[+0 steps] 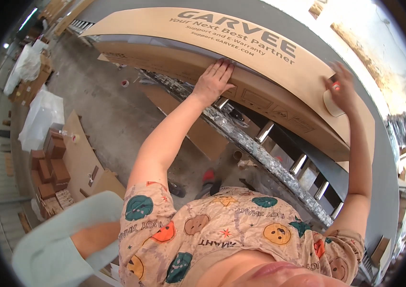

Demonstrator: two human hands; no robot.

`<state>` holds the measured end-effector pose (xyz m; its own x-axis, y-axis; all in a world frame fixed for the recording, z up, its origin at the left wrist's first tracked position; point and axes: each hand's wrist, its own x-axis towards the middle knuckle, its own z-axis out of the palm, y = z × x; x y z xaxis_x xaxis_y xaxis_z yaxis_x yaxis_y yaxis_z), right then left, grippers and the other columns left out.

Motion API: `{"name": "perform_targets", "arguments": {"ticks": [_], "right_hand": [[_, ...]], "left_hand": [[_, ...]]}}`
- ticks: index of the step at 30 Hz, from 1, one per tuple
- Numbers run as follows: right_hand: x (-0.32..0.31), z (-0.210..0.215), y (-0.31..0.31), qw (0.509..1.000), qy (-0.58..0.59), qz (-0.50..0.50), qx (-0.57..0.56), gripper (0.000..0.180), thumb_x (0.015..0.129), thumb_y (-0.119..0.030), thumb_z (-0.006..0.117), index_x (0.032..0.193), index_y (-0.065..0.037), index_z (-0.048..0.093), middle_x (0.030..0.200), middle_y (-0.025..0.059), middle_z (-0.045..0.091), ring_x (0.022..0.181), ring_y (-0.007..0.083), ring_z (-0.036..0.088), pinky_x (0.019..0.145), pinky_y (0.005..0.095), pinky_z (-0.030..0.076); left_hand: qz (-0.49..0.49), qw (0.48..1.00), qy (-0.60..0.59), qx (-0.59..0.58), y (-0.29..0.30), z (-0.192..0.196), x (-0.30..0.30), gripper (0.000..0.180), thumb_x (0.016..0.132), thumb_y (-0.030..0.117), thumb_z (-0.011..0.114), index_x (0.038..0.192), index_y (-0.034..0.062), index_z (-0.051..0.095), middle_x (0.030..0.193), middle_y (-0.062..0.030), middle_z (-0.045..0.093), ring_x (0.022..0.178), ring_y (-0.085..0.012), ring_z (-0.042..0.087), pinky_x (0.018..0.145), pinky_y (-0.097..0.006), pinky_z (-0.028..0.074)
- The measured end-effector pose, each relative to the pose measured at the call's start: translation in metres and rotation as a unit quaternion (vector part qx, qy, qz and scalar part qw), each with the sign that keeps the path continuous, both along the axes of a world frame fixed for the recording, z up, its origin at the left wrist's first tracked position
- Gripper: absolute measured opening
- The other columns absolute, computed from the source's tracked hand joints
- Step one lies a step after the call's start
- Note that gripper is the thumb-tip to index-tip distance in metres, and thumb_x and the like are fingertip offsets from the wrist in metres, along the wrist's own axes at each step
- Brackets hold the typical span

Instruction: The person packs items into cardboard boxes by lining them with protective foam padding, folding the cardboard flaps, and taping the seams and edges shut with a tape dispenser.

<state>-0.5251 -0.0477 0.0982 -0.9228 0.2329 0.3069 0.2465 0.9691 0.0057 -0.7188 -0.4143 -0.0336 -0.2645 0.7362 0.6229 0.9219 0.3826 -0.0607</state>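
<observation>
The left hand [214, 79] lies flat and open, fingers together, pressing on the near top edge of the long cardboard carton [241, 57]. The right hand [340, 88] is closed round a tape dispenser [333, 103], its pale body held against the carton's top face near the far right end. The carton itself rests lengthwise on a roller conveyor [270, 153], whose metal rollers show just below the carton's near side. Below the conveyor, on the concrete floor [112, 110], a flat sheet of cardboard [198, 129] leans or lies beside the frame, and further left of the carton sit stacks of small brown boxes [50, 172] and clear plastic wrapping [40, 117].

As I judge it, the risk is the carton rolling or sliding along the conveyor when the dispenser is pulled, since only the flat left palm steadies it; the tape could then run crooked or wrinkle. The reach is long too, so the right wrist may lose pressure and lift the tape off the seam
</observation>
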Motion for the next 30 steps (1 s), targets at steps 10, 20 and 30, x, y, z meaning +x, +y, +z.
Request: {"name": "perform_targets", "arguments": {"ticks": [10, 20, 30], "right_hand": [[-0.082, -0.064, -0.137, 0.963, -0.117, 0.245, 0.002, 0.078, 0.083, -0.028, 0.064, 0.145, -0.001, 0.025, 0.151, 0.0146, 0.026, 0.142, 0.0324, 0.019, 0.117, 0.0409, 0.017], [-0.082, -0.072, -0.147, 0.967, -0.089, 0.228, 0.069, 0.070, 0.087, -0.030, 0.059, 0.142, 0.002, 0.029, 0.149, 0.0175, 0.030, 0.141, 0.0301, 0.023, 0.115, 0.0405, 0.023], [-0.173, -0.025, -0.099, 0.975, 0.145, 0.163, 0.042, 0.031, 0.096, -0.019, 0.045, 0.120, -0.002, 0.054, 0.124, 0.0201, 0.052, 0.123, 0.0418, 0.040, 0.102, 0.0464, 0.035]], "left_hand": [[-0.063, 0.996, -0.029, 0.064, 0.005, 0.003, -0.034, 0.042, 0.075, 0.029, 0.073, 0.108, 0.0043, 0.064, 0.105, -0.0079, 0.065, 0.101, -0.0252, 0.061, 0.089, -0.038, 0.049], [-0.055, 0.997, 0.010, 0.053, 0.025, 0.038, -0.023, 0.060, 0.074, 0.041, 0.072, 0.122, 0.0063, 0.057, 0.129, -0.0102, 0.054, 0.124, -0.0267, 0.048, 0.104, -0.042, 0.037], [-0.073, 0.994, 0.004, 0.079, 0.032, -0.001, -0.041, 0.065, 0.077, 0.050, 0.064, 0.126, 0.0074, 0.054, 0.128, -0.0089, 0.055, 0.121, -0.0281, 0.050, 0.100, -0.043, 0.039]]}}
